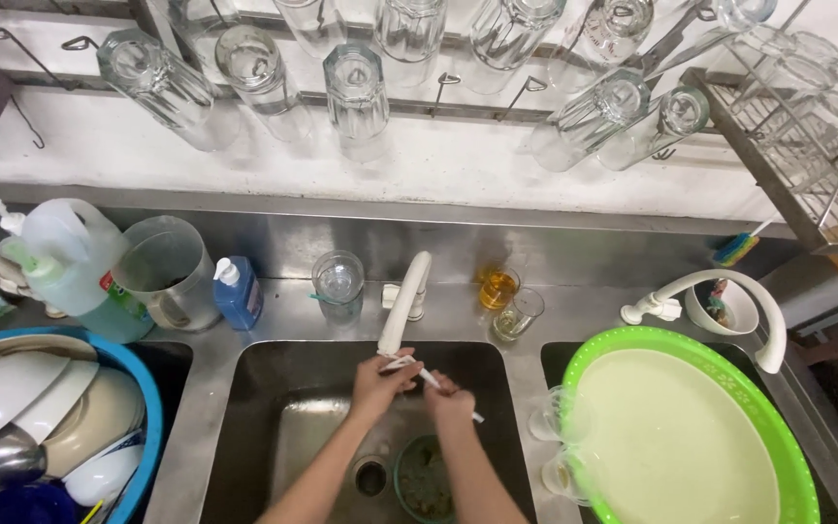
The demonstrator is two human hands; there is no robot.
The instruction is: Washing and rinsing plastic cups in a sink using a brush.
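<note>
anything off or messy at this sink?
Nothing spilled or broken. Two oddities: a round strainer full of dark scraps sits in the basin beside the drain, and two wet glasses lie tipped against the green basin. Both hands, left hand and right hand, hold a thin white utensil under the tap.

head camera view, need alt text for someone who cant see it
Seen from above, a person's left hand and right hand together hold a thin white stick-like utensil under a white curved tap over a stainless steel sink. A blue tub of white dishes sits left, a green round basin of cloudy water right, and clear glasses hang above.
</note>
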